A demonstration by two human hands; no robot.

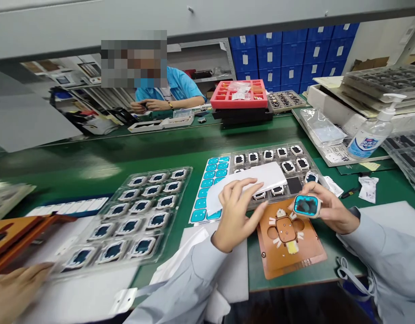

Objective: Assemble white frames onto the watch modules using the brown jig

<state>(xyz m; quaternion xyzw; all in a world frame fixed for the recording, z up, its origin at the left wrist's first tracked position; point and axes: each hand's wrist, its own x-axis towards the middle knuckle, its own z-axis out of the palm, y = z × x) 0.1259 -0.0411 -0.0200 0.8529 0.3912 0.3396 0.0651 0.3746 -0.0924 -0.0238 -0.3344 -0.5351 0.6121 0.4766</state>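
Our right hand [336,209] pinches one white, blue-bordered rounded frame [306,205] by the flat orange plate [308,252], green counter's [190,146] front edge; left hand [235,219], fingers apart, over white paper [270,174]. We judge work unfinished: rounded blue stickers [206,183] remain on their sheet.

At the lower left, another person's hand [20,288] is blurred and cut off by the left edge, which also crops an orange fixture [15,229]. Mid-frame, a white sheet [270,174] hides part of a tray [289,155]. Right of centre, a watch case [307,205] partly hides the right hand [337,213]. Bin labels [270,56], upper right, are too small to read.
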